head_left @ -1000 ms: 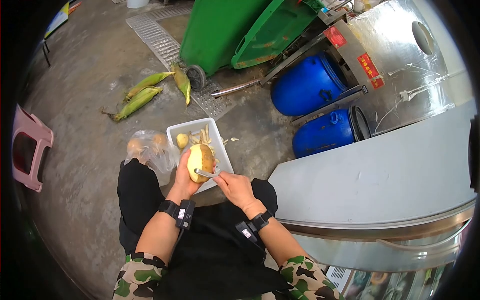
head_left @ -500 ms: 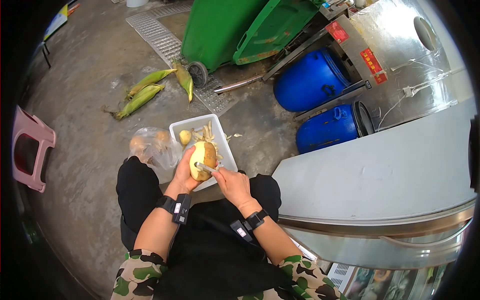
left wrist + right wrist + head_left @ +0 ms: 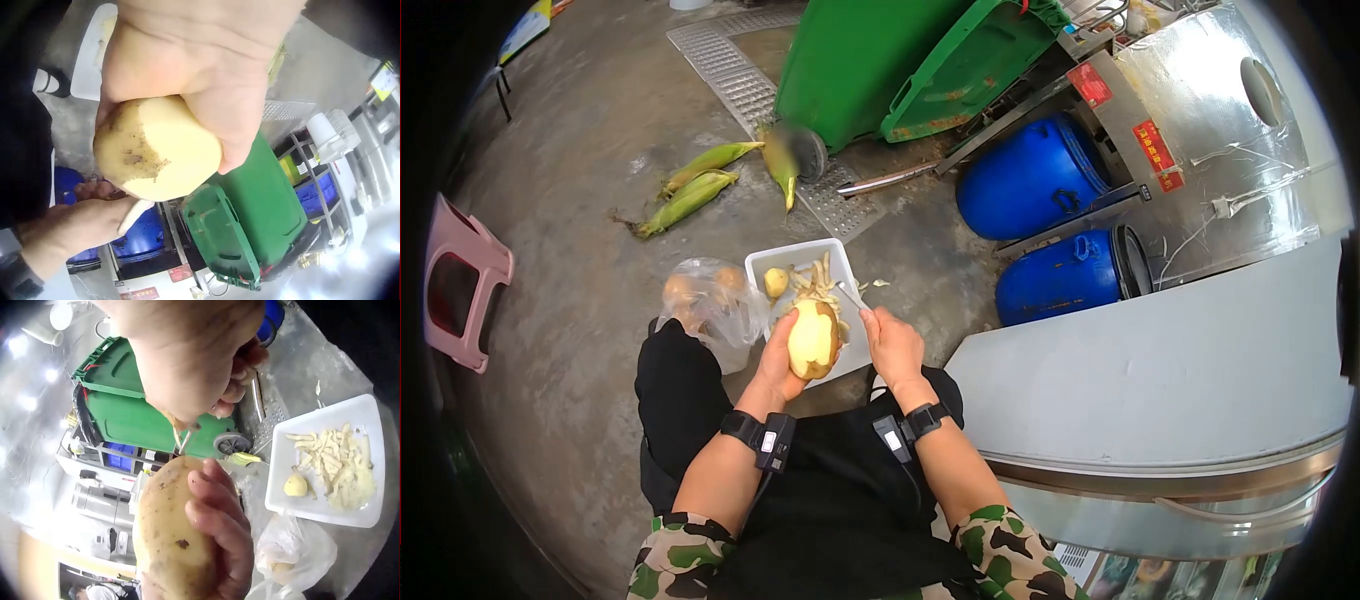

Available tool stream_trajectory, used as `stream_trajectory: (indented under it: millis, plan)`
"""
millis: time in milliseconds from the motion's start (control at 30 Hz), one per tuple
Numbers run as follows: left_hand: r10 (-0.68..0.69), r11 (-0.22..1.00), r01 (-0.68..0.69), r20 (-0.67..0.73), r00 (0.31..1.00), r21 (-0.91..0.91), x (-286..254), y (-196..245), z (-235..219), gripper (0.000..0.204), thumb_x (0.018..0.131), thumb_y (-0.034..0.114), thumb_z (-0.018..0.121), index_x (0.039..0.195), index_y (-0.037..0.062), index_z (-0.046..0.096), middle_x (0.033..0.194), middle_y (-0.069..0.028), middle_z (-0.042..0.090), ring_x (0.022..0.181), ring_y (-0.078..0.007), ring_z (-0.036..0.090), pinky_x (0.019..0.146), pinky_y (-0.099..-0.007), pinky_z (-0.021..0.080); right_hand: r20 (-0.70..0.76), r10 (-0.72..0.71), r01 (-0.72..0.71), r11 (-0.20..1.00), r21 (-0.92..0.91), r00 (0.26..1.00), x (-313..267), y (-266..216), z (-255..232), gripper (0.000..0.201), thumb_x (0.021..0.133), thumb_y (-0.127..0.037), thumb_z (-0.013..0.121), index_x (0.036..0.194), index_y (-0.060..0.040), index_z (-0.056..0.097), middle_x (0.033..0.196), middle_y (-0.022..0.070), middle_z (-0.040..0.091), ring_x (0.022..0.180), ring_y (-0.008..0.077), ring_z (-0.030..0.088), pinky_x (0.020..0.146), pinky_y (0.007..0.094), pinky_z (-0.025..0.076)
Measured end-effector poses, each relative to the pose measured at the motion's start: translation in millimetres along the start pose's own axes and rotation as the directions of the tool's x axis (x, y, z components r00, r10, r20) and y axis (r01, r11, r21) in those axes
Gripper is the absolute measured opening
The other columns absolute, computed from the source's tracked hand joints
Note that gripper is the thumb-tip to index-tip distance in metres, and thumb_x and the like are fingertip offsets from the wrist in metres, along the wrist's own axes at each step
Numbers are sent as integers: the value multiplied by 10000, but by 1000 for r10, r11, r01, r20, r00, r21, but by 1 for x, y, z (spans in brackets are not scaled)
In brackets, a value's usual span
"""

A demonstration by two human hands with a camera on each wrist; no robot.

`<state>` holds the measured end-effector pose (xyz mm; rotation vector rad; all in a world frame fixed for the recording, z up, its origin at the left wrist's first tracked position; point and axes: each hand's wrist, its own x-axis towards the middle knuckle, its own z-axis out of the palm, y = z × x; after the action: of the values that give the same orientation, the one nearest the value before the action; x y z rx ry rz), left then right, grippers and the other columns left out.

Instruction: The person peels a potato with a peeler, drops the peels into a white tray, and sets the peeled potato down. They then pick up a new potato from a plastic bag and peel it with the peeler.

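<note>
Up and away from the potato (image 3: 812,338) goes the peeler (image 3: 852,296), which half a second ago lay against its skin; it now hangs just beyond it, on the right-hand side. The potato is held over the near end of the tray, a broad stretch of it bare and pale yellow, brown skin left along one side and at the end. The person's left hand (image 3: 776,368) has its fingers wrapped round it, and the right hand (image 3: 894,345) grips the peeler's handle. Below, the white tray (image 3: 795,249) sits on the floor with a heap of peelings (image 3: 810,280) and a small yellow piece (image 3: 776,283) in it; a few scraps (image 3: 881,283) lie outside. Just beside it slumps a clear plastic bag (image 3: 740,305) of round brownish things. Farther over the grey, scuffed concrete floor (image 3: 570,180) lie two ears of corn (image 3: 688,203), with another ear (image 3: 780,172) by the wheel of a big green bin (image 3: 840,70), near a metal grating (image 3: 725,75). Two blue barrels (image 3: 1025,185) stand near a silvery panel (image 3: 1190,90), and a pink stool (image 3: 488,262) is well off to the left.
</note>
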<state>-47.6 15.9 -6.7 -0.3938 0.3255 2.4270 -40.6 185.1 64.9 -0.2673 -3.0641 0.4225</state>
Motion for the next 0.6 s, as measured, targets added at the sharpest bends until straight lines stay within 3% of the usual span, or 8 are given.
stream_trajectory:
  millis: [100, 200, 300, 600]
  plan:
    - [4, 1000, -3, -43, 999, 16, 4, -7, -6, 471, 937, 443, 486, 1193, 51, 543, 1041, -141, 639, 907, -303, 641, 779, -432, 537, -54, -5, 4, 1000, -24, 999, 8, 3, -8, 351, 953, -415, 478, 850, -105, 607, 726, 181, 618, 722, 420, 591, 619, 496, 459]
    - [6, 1000, -5, -37, 999, 19, 7, -8, -5, 459, 936, 441, 489, 1183, 59, 546, 1035, -134, 640, 897, -293, 642, 772, -428, 538, 117, -65, 48, 988, 145, 991, 3, 4, -15, 367, 953, -415, 465, 832, -105, 619, 756, 167, 649, 748, 402, 616, 652, 487, 482]
    - [7, 1000, -6, -59, 998, 7, 9, -9, -1, 458, 938, 440, 486, 1189, 61, 539, 1041, -135, 638, 889, -287, 644, 765, -420, 540, 219, -252, 212, 958, 191, 943, -16, -10, -26, 388, 955, -426, 457, 815, -104, 623, 729, 177, 640, 744, 402, 615, 654, 491, 480]
    - [-34, 983, 42, -45, 998, 181, -7, -11, 11, 516, 930, 441, 499, 1234, 24, 499, 1086, -163, 623, 926, -305, 647, 777, -421, 544, 193, -66, 51, 995, 82, 979, -12, 2, -14, 419, 962, -447, 419, 859, -100, 631, 757, 181, 648, 777, 406, 615, 687, 498, 477]
